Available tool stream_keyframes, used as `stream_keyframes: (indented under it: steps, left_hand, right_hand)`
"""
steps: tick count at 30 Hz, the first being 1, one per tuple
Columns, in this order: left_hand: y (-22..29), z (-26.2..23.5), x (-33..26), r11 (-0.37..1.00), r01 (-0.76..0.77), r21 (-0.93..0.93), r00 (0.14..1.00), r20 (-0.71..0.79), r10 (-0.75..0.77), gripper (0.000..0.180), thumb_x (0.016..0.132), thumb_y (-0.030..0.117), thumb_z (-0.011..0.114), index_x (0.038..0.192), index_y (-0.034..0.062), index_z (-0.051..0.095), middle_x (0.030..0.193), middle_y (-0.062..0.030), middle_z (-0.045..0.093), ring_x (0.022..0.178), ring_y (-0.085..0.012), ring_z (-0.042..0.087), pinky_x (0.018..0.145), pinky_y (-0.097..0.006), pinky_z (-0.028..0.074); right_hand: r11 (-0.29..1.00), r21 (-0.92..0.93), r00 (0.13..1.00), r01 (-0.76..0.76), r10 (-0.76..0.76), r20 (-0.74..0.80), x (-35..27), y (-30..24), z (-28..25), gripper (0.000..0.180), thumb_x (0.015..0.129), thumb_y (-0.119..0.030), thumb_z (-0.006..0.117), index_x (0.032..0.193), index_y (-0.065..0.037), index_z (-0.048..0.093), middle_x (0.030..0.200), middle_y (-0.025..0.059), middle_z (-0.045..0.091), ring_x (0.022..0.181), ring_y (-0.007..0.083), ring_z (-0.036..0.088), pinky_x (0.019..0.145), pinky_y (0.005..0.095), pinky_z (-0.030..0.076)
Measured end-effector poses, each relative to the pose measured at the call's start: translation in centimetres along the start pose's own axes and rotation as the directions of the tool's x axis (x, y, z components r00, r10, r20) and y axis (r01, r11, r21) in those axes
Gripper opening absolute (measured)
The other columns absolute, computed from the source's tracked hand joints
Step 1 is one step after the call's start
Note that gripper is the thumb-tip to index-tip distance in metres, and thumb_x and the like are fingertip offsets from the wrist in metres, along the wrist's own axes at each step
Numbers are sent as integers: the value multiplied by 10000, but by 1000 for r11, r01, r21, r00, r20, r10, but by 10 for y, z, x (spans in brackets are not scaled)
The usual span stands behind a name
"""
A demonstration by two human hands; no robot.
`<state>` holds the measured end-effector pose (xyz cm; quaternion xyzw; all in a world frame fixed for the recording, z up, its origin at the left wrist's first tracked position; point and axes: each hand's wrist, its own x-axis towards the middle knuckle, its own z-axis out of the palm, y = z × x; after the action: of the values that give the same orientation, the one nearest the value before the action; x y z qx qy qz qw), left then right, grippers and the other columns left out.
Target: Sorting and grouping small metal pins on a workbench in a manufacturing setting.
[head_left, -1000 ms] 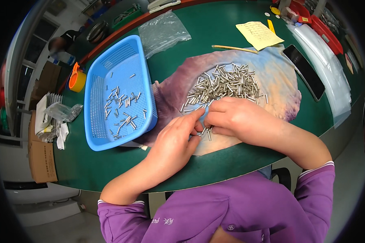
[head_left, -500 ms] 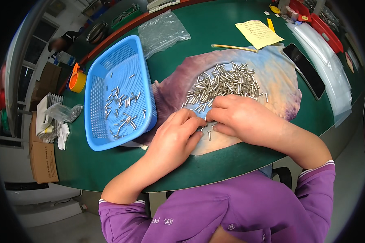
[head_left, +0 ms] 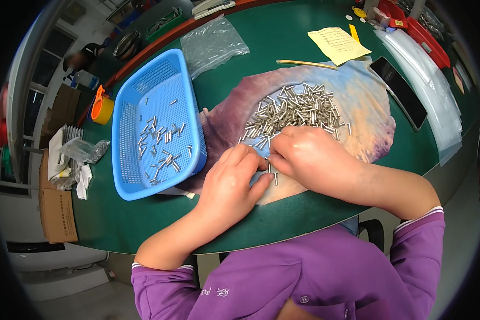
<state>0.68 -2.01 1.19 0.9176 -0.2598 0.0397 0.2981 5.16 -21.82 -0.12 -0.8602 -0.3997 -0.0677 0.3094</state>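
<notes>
A heap of small silvery metal pins point(head_left: 298, 109), some apparently with a flat head, lies on a tie-dyed cloth point(head_left: 370, 114). At the near side of the heap my right hand point(head_left: 314, 156) has thumb and fingertips pressed together at a single pin point(head_left: 269, 164). My left hand point(head_left: 230, 178) faces it from the left, fingers curled, their tips beside that same pin; what they grip is hidden. Another loose pin point(head_left: 276, 179) rests on the cloth just below the fingertips. To the left, a blue plastic basket point(head_left: 200, 144) contains scattered pins of the same kind.
Behind the cloth are a clear plastic bag point(head_left: 213, 42), a yellow stick point(head_left: 306, 64) and a yellow note point(head_left: 338, 44). A phone point(head_left: 399, 92) and clear plastic sheets point(head_left: 426, 90) lie to the right. An orange-yellow cup point(head_left: 102, 108) stands left of the basket.
My right hand has shifted slightly left, toward my left hand. My left thumb has moved down and away from its fingers. The pin between my hands shows more of its length.
</notes>
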Motion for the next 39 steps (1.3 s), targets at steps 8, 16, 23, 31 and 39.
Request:
stream_keyframes:
  steps: [8, 16, 23, 31, 39]
  left_hand:
    - [-1, 0, -1, 999, 21, 47, 999, -38, -19, 180, 760, 80, 738, 867, 25, 604, 901, -115, 562, 878, -319, 589, 729, -408, 496]
    - [-4, 3, 0, 998, 63, 5, 998, -25, -63, 203, 759, 103, 751, 885, 26, 611, 928, -114, 561, 882, -321, 581, 741, -405, 492]
    - [-2, 4, 2, 1000, 17, 19, 999, -41, -16, 165, 768, 83, 725, 861, 28, 600, 916, -114, 548, 904, -313, 577, 738, -410, 489]
    - [0, -5, -7, 995, 87, 42, 996, -5, -87, 163, 764, 80, 734, 844, 28, 602, 910, -115, 550, 877, -321, 588, 726, -413, 497]
    - [-3, -6, -8, 995, 93, 31, 995, -25, -93, 151, 769, 39, 743, 851, 16, 618, 887, -88, 560, 784, -259, 589, 674, -360, 491]
  right_hand:
    - [983, -141, 988, 120, -104, 113, 11, -8, -5, 132, 788, -98, 661, 850, -7, 589, 818, 147, 577, 779, 329, 618, 685, 417, 525]
    - [993, -88, 979, 73, -54, 197, -5, -9, -27, 106, 788, -68, 645, 826, -8, 566, 797, 145, 570, 754, 336, 614, 667, 427, 514]
    - [997, -68, 980, -28, 41, 196, -9, -20, -23, 146, 758, -29, 627, 883, 37, 590, 837, 184, 615, 814, 332, 652, 733, 406, 541]
    - [1000, -28, 994, -11, 14, 109, -9, -30, -7, 218, 806, -138, 708, 841, 0, 543, 793, 162, 563, 750, 334, 606, 661, 426, 517]
    - [994, -112, 978, 0, 23, 207, -3, -29, -14, 165, 744, -38, 628, 894, 18, 590, 869, 157, 597, 860, 291, 636, 761, 359, 541]
